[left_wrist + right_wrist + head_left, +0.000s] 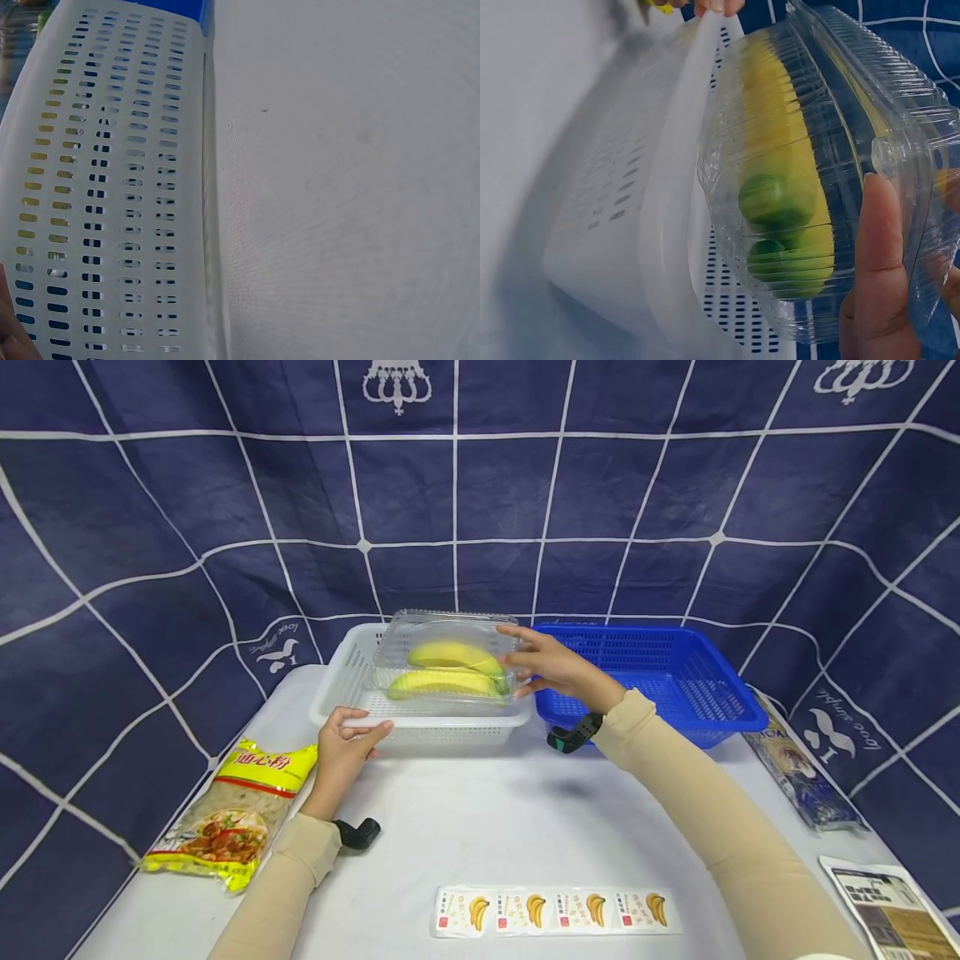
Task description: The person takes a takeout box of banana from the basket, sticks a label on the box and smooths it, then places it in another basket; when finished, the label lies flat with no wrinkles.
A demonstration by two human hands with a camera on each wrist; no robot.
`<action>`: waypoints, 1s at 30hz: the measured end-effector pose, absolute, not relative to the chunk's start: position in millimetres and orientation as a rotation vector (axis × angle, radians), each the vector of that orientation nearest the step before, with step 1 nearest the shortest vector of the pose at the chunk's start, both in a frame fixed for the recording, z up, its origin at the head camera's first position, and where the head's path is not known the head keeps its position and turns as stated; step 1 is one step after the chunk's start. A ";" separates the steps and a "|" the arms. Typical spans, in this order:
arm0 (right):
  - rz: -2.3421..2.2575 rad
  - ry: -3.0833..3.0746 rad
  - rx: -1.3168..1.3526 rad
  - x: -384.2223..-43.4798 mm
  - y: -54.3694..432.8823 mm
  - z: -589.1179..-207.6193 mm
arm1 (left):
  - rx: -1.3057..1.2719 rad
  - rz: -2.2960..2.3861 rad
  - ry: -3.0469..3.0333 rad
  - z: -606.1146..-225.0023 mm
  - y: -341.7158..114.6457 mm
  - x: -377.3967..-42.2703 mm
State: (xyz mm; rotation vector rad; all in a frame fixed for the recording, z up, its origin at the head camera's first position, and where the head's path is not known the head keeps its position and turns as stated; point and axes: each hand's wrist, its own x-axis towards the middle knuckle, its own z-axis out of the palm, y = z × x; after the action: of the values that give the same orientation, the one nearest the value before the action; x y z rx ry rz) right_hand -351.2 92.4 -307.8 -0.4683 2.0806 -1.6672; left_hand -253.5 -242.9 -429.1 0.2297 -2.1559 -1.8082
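A clear plastic clamshell box [390, 652] holds two yellow bananas [442, 683] with green ends. It is over the white basket [420, 723], tilted in the right wrist view. My right hand [558, 668] grips the box by its right end, thumb and fingers spread along the plastic. At the front left corner of the basket, my left hand [347, 752] pinches the rim between thumb and fingers. Through the slots of the basket wall [112, 187], yellow shows in the left wrist view.
Right of the white basket stands a blue basket [720, 697]. A yellow food packet [236, 810] lies at the left, a dark packet [802, 768] and another printed packet [892, 906] at the right. A strip of banana stickers [555, 912] lies in front. A blue checked curtain [510, 493] hangs behind.
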 end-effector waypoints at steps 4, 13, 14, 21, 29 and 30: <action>-1.667 2.082 -0.473 -346.6 98.9 -307.0 | 0.230 -1.820 -2.157 -429.2 -243.1 -252.9; -1.668 2.069 -0.495 -336.0 117.0 -306.4 | 0.228 -1.842 -2.154 -428.1 -243.4 -253.1; -1.666 2.066 -0.495 -334.2 119.2 -306.0 | 0.231 -1.844 -2.158 -428.1 -243.9 -253.2; -1.647 2.073 -0.515 -325.9 135.8 -307.4 | 0.246 -1.835 -2.169 -427.3 -244.0 -253.0; -1.623 2.115 -0.503 -314.1 153.2 -309.6 | 0.235 -1.832 -2.149 -428.7 -242.9 -253.6; -1.620 2.118 -0.499 -312.6 155.2 -309.9 | 0.235 -1.832 -2.151 -428.7 -243.1 -253.6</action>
State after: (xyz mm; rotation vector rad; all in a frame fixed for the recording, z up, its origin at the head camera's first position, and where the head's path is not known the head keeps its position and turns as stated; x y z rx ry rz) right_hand -312.6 155.2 -309.9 -0.4991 2.1179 -1.6201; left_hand -253.6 -243.1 -428.7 0.2348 -2.1507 -1.8323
